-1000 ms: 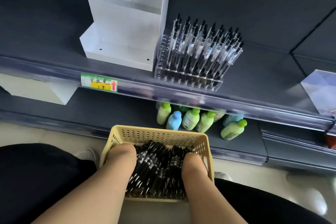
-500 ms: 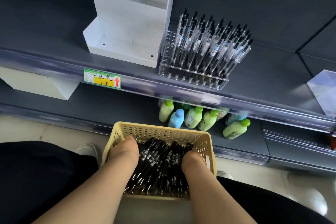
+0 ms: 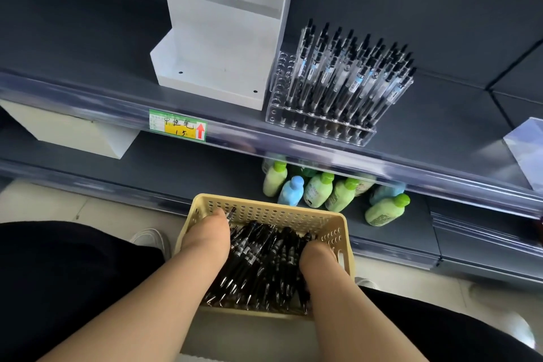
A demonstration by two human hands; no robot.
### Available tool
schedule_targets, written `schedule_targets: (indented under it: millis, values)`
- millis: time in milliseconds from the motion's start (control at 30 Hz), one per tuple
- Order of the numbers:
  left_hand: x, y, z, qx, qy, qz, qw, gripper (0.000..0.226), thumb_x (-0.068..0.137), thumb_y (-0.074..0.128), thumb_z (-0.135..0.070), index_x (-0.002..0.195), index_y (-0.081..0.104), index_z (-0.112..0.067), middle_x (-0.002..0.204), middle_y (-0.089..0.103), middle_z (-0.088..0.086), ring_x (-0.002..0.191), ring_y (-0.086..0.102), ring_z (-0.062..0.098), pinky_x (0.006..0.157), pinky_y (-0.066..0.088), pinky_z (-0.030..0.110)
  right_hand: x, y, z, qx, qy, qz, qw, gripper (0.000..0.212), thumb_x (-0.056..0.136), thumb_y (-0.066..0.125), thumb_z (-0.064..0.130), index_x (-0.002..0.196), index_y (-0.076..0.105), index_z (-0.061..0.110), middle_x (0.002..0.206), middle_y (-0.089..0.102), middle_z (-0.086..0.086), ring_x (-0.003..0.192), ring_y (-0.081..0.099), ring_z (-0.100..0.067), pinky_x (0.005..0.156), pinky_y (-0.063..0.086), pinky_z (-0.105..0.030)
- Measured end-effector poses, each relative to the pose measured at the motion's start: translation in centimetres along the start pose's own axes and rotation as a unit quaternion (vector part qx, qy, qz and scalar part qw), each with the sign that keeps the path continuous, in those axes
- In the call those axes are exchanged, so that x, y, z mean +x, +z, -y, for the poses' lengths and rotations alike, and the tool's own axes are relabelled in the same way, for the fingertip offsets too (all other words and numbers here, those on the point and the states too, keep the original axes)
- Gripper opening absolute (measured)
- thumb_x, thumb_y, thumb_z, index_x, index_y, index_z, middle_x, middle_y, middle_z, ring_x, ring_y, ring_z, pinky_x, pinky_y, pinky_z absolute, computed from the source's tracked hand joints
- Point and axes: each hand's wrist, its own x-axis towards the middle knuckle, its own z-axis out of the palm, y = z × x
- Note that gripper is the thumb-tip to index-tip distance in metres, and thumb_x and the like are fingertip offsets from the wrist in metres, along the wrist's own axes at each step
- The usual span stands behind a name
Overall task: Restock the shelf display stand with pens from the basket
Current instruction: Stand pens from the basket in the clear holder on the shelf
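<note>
Head view: pale yellow plastic basket (image 3: 266, 213), rectangular, perforated walls with rows of small round holes, oval handle slot on its right wall. Basket sits low in front of the person, between dark-clothed knees. Inside: heap of black pens (image 3: 264, 261), slim, glossy barrels, silver tips, small white label bands, lying roughly lengthwise and overlapping.

Left hand (image 3: 207, 239) is plunged into the left side of the basket, knuckles up, fingers curled down into the pens; a couple of pen ends poke out just past its knuckles near the far wall. Right hand (image 3: 317, 256) is dug in at the right side, against the right wall, fingers buried under the pens. Both hands touch the heap; fingertips hidden, so how far they're closed or whether either has hold of any pens can't be told.

Upper shelf (image 3: 440, 132): dark grey, matte, with clear plastic price rail along the front edge. On it a clear acrylic display stand (image 3: 277, 88), stepped, drilled with round holes; most holes filled with upright clear-barrelled pens (image 3: 349, 76) with black caps, leaning back slightly; leftmost columns of holes open. Just left of it, touching or nearly so, a white stepped box (image 3: 223, 38), smooth, angular. Green-yellow price tag (image 3: 177, 126) with red arrow on the rail. Lower shelf holds small green and blue bottles (image 3: 317, 189), rounded, matte.
</note>
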Motion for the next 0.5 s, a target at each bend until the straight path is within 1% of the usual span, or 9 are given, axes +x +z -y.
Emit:
schedule_targets:
  millis: [33,67,133,200,233,300,367,433,500]
  values:
    - [0.0,-0.1,0.0,-0.010,-0.006,-0.010,1.000,0.046,0.092,0.043,-0.002,0.135,0.029,-0.007,0.115,0.061,0.010,0.102,0.061,0.023,0.078,0.050,0.033,0.0,-0.2,0.0,-0.026,0.015,-0.010,0.999,0.037,0.095,0.048,0.018,0.129,0.051,0.005,0.134,0.050,-0.014,0.122,0.049,-0.029,0.097,0.042,-0.033]
    - [0.3,-0.2,0.1,-0.012,-0.005,-0.017,1.000,0.046,0.092,0.044,-0.002,0.136,0.029,-0.007,0.115,0.061,0.010,0.101,0.062,0.023,0.077,0.050,0.034,-0.7,-0.5,0.0,-0.066,-0.010,0.007,0.998,0.037,0.094,0.051,0.019,0.128,0.052,0.005,0.134,0.050,-0.013,0.122,0.049,-0.029,0.098,0.042,-0.036]
    - [0.1,-0.3,0.1,-0.028,0.000,-0.022,0.999,0.036,0.096,0.043,-0.011,0.131,0.034,-0.008,0.111,0.062,0.010,0.096,0.062,0.023,0.071,0.049,0.033,-1.6,-1.2,-0.4,-0.136,-0.068,0.006,0.988,0.035,0.093,0.052,0.017,0.127,0.054,0.006,0.133,0.051,-0.011,0.121,0.049,-0.028,0.098,0.041,-0.037]
    - [-0.5,-1.0,0.2,-0.041,0.015,-0.039,0.998,0.030,0.100,0.037,-0.026,0.125,0.040,-0.010,0.106,0.063,0.008,0.089,0.061,0.022,0.066,0.045,0.033,-2.8,-1.4,-0.9,-0.057,-0.091,-0.008,0.994,0.032,0.093,0.052,0.017,0.123,0.058,0.007,0.129,0.056,-0.010,0.117,0.053,-0.025,0.098,0.043,-0.034]
    - [-0.8,-1.2,0.3,-0.044,0.030,-0.041,0.998,0.030,0.100,0.033,-0.033,0.121,0.043,-0.013,0.104,0.063,0.006,0.084,0.060,0.020,0.065,0.044,0.033,-3.2,-1.2,-1.2,0.028,-0.080,-0.032,0.996,0.031,0.092,0.053,0.017,0.119,0.060,0.007,0.124,0.059,-0.010,0.110,0.057,-0.024,0.095,0.047,-0.033]
    - [-1.8,-1.7,0.5,-0.077,0.062,-0.073,0.992,0.030,0.100,0.030,-0.039,0.111,0.047,-0.018,0.095,0.062,0.002,0.071,0.054,0.016,0.060,0.043,0.029,-4.1,-1.3,-1.7,0.140,-0.076,-0.087,0.983,0.028,0.087,0.055,0.021,0.110,0.063,0.006,0.111,0.065,-0.013,0.095,0.064,-0.024,0.086,0.054,-0.034]
    - [-3.2,-2.0,0.8,-0.161,0.103,-0.112,0.975,0.023,0.098,0.036,-0.040,0.103,0.049,-0.022,0.085,0.060,-0.002,0.066,0.054,0.015,0.057,0.044,0.029,-5.8,-1.9,-2.3,0.159,-0.104,-0.104,0.976,0.017,0.087,0.056,0.024,0.088,0.064,0.008,0.096,0.066,-0.014,0.080,0.063,-0.023,0.081,0.056,-0.033]
    - [-4.4,-2.2,0.9,-0.254,0.133,-0.135,0.949,0.015,0.095,0.044,-0.038,0.097,0.050,-0.025,0.082,0.061,-0.004,0.071,0.059,0.017,0.063,0.051,0.032,-8.2,-2.9,-2.6,0.155,-0.134,-0.098,0.974,0.025,0.089,0.051,0.021,0.065,0.052,0.013,0.078,0.064,-0.011,0.059,0.054,-0.018,0.075,0.053,-0.030]
    - [-5.7,-2.5,0.9,-0.321,0.167,-0.142,0.921,0.007,0.093,0.050,-0.034,0.094,0.051,-0.027,0.087,0.065,-0.004,0.079,0.062,0.016,0.075,0.053,0.035,-10.2,-3.2,-2.9,0.187,-0.186,-0.109,0.958,0.025,0.089,0.048,0.015,0.065,0.049,0.014,0.065,0.063,-0.006,0.048,0.050,-0.013,0.065,0.052,-0.028]
